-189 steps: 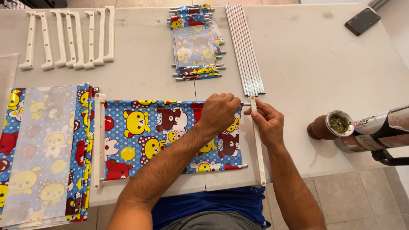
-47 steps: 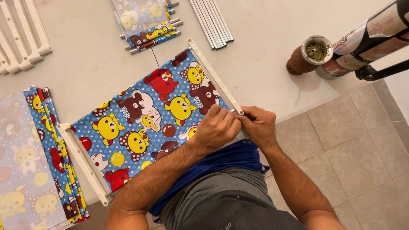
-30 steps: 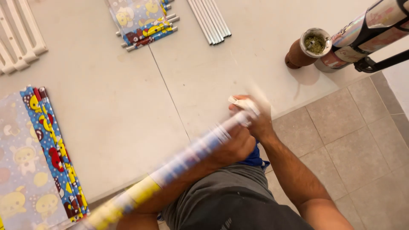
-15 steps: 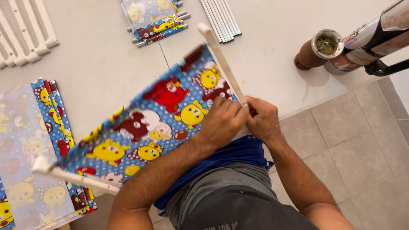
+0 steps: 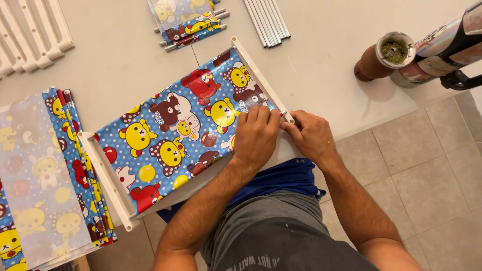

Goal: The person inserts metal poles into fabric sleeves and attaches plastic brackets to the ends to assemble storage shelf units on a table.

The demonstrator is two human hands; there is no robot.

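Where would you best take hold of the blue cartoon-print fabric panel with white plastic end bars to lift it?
Probably by the two white plastic end bars: the far bar from the right, the near-left bar from the left. They are rigid and run along the blue cartoon-print fabric panel, which would sag if pinched.
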